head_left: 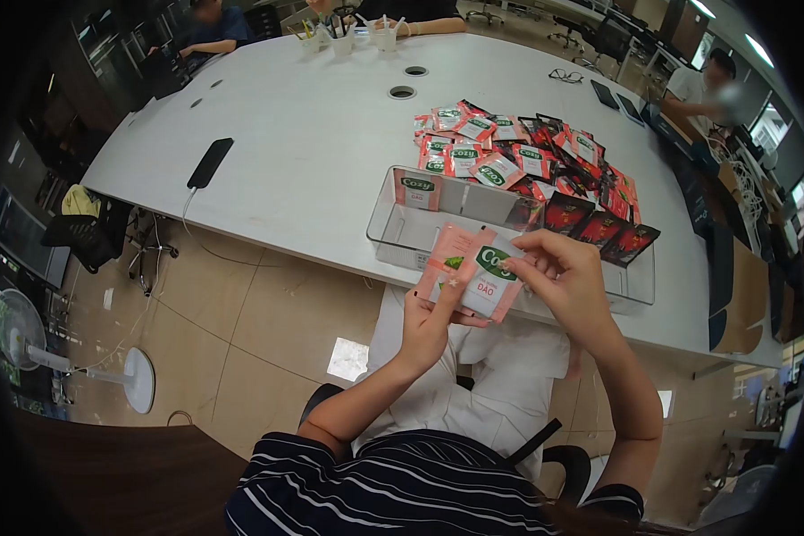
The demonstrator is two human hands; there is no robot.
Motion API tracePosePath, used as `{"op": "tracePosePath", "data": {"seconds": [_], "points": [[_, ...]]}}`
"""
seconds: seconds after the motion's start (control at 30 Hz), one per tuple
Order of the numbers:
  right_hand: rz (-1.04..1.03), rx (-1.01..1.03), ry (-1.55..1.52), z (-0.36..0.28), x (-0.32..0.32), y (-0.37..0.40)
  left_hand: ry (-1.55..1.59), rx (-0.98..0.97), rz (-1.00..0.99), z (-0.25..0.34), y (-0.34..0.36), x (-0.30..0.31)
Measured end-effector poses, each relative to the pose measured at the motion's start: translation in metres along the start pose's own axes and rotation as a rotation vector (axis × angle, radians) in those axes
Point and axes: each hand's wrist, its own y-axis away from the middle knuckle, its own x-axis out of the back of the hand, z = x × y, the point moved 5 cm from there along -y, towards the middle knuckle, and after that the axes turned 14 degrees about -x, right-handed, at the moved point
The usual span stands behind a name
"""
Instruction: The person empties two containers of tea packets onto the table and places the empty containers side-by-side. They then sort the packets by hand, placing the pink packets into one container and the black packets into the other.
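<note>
Nearest, the left hand [425,330] had its grip closed around overlapping pink sachets [493,284], and the right hand [563,275] pinched the upper right edge of the front one. They were at the near side of a clear bin [397,234], in which a Cozy packet [417,188] stood left and dark red packets [600,233] right. Behind it, a mixed heap [500,152] covered part of the bench [295,170]; farther off lay eyeglasses [565,77].

The fingers of the left hand [425,329] mostly disappear behind the Cozy packets [487,300], whose smallest print I can't read. Just beyond those fingers, the packets cover part of the clear tray [393,238] (the heap [463,159] farther out buries its lower sachets). Well past them, the top edge cuts off a person [431,11].
</note>
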Motion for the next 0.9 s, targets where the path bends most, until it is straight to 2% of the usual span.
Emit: {"op": "tracePosePath", "data": {"seconds": [0.13, 0.2, 0.3, 0.37, 0.4, 0.5, 0.53, 0.63, 0.77, 0.9], "points": [[-0.007, 0.002, -0.03, -0.001, 0.003, -0.002, -0.009, -0.008, -0.026, 0.007, -0.004, 0.001], [0.063, -0.009, -0.062, -0.001, 0.008, -0.004, -0.013, -0.028, -0.023, 0.01, -0.01, 0.004], [0.173, 0.021, -0.084, 0.0, 0.02, -0.014, -0.195, -0.131, -0.05, 0.025, -0.024, 0.012], [0.269, 0.068, -0.089, 0.003, 0.024, -0.026, -0.188, -0.204, 0.031, 0.035, -0.029, 0.026], [0.277, 0.039, -0.023, 0.001, 0.023, -0.029, -0.225, -0.268, 0.04, 0.04, -0.031, 0.036], [0.318, 0.165, 0.324, 0.007, 0.007, -0.049, -0.484, -0.402, -0.019, 0.067, -0.038, 0.051], [0.263, 0.082, 0.404, 0.008, -0.001, -0.053, -0.595, -0.439, -0.052, 0.073, -0.04, 0.051], [0.29, 0.362, 0.527, 0.007, -0.022, -0.07, -0.496, -0.56, -0.003, 0.079, -0.048, 0.057], [0.284, 0.421, 0.597, 0.013, -0.045, -0.086, -0.388, -0.59, -0.063, 0.092, -0.053, 0.055], [0.225, 0.362, 0.63, 0.015, -0.051, -0.092, -0.354, -0.579, -0.188, 0.096, -0.058, 0.069]]}}
